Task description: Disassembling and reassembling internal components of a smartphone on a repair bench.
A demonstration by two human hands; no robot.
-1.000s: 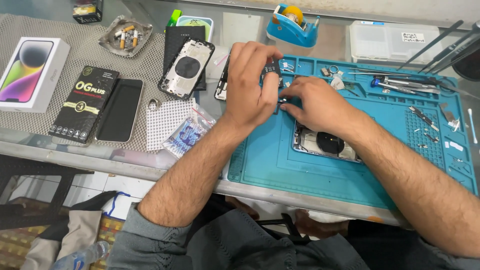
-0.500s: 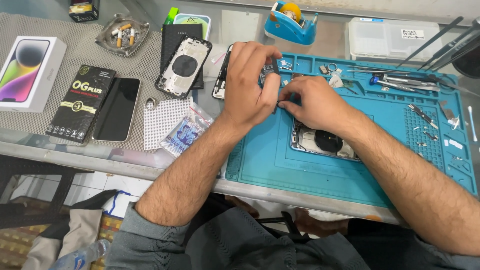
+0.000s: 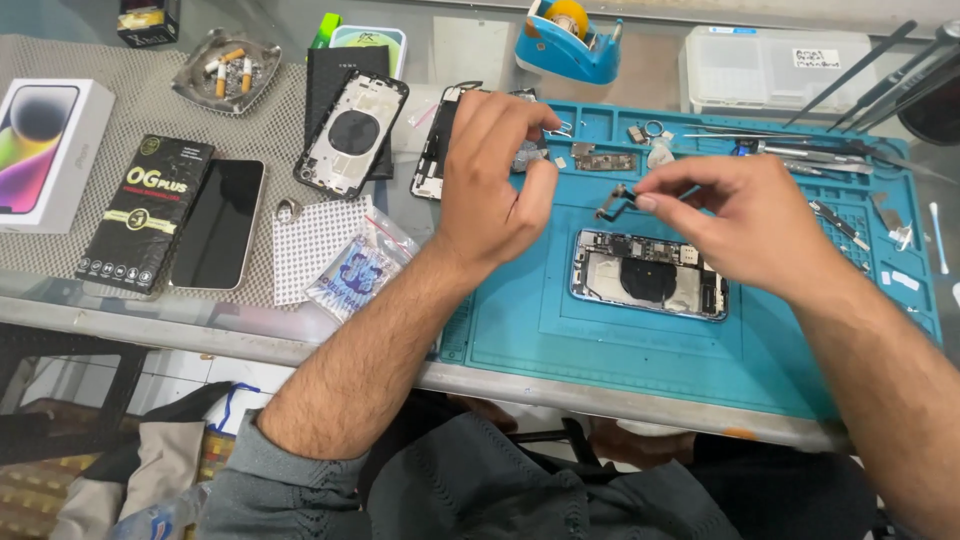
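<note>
Far left of the counter point(image 3: 300, 330) sits a white phone box point(image 3: 45, 150), then a black accessory box point(image 3: 145, 215) with a dark phone point(image 3: 217, 224) face-up just beside it. Behind them there's an ashtray point(image 3: 226, 68) with cigarette butts, and a bare phone back housing point(image 3: 352, 134) leaning on a dark sleeve. A little plastic baggie point(image 3: 355, 268) lies near the counter edge.

Moving onto the blue repair mat point(image 3: 520, 320): the left hand point(image 3: 487, 180) hovers above it, fingers curled in with thumb and forefinger nearly pinched. Can't tell if it actually has anything in there. The right hand point(image 3: 745, 225) has its fingertips closed tight on a small flex cable part point(image 3: 617, 198), held up in the air just above the opened phone point(image 3: 648, 273), which lies flat on the mat with its guts showing. Loose bits and tweezers point(image 3: 800, 150) sit along the mat's top trays, tape dispenser point(image 3: 570, 40) behind.

Risk-wise, that flex looks thin, so pinching or bending it too hard could probably crease or tear it. If it slips, it may land among the loose bits or off the mat. Bare fingertips on the connectors aren't ideal either.
</note>
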